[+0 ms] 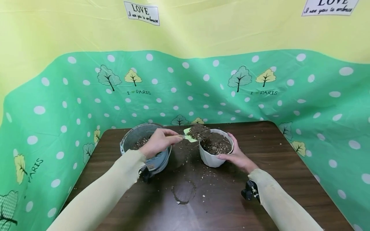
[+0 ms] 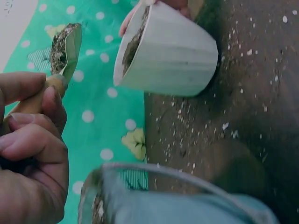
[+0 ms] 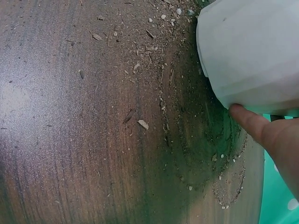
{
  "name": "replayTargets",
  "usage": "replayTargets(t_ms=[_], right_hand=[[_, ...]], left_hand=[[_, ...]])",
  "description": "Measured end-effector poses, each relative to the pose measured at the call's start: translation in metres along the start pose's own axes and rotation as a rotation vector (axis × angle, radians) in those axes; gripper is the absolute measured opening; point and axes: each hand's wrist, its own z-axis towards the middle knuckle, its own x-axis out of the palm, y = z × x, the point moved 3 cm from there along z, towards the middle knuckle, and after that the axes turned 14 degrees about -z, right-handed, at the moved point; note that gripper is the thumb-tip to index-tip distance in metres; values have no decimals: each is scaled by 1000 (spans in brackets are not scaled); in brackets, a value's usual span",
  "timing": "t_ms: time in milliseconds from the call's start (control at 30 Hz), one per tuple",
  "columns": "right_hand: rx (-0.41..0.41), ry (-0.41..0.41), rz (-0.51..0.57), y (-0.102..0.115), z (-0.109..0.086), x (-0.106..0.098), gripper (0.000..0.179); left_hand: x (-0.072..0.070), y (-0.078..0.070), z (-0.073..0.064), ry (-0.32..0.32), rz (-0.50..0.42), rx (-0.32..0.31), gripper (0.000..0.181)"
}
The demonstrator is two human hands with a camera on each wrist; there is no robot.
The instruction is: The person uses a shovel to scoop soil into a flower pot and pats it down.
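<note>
The left hand [image 1: 160,141] pinches the wooden handle of a small trowel [image 1: 189,136] with a pale green, scoop-shaped blade, its thumb and fingers closed on the grip just behind a grey collar. The trowel is raised over the far part of the dark brown, wood-grained tabletop [image 1: 225,199], its blade heaped with a rounded mound of dark brown soil [image 1: 199,132] flecked with paler bits, and in the head view the end of the load overlaps the left rim of a white, round flowerpot with faceted sides [image 1: 212,159]. That pot stands near the tabletop's far edge, right of the edge's middle, and holds crumbly brown soil strewn with light grains to near its rim. The right hand [image 1: 237,157] grips the pot from its right side, thumb against the near wall and fingers, spread only as wide as the pot, around the farther side. Towards the tabletop's far left corner sits a blue-grey, round plastic bucket [image 1: 136,134] with speckled soil inside, partly hidden by the left hand. Between bucket and pot lie scattered crumbs, and nearer the person a thin ring of soil [image 1: 182,203] marks the tabletop
</note>
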Motion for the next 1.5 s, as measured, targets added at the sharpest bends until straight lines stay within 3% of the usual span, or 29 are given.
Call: replayTargets(t_ms=[267, 600, 767, 933, 1067, 1267, 1500], right_hand=[[-1, 3, -74, 3, -2, -2, 115], [4, -11, -36, 1, -2, -1, 116], [3, -8, -42, 1, -1, -1, 116], [-1, -11, -41, 0, 0, -2, 116], [2, -14, -50, -1, 1, -2, 116], [3, -22, -57, 0, 2, -1, 117], [9, -26, -49, -1, 1, 0, 117]], left_hand=[[32, 11, 11, -39, 24, 3, 20], [75, 22, 20, -71, 45, 14, 19], [89, 25, 23, -77, 50, 25, 20], [93, 27, 26, -82, 121, 56, 22], [91, 30, 27, -102, 169, 42, 23], [87, 29, 26, -129, 142, 16, 26], [81, 30, 24, -169, 181, 14, 32]])
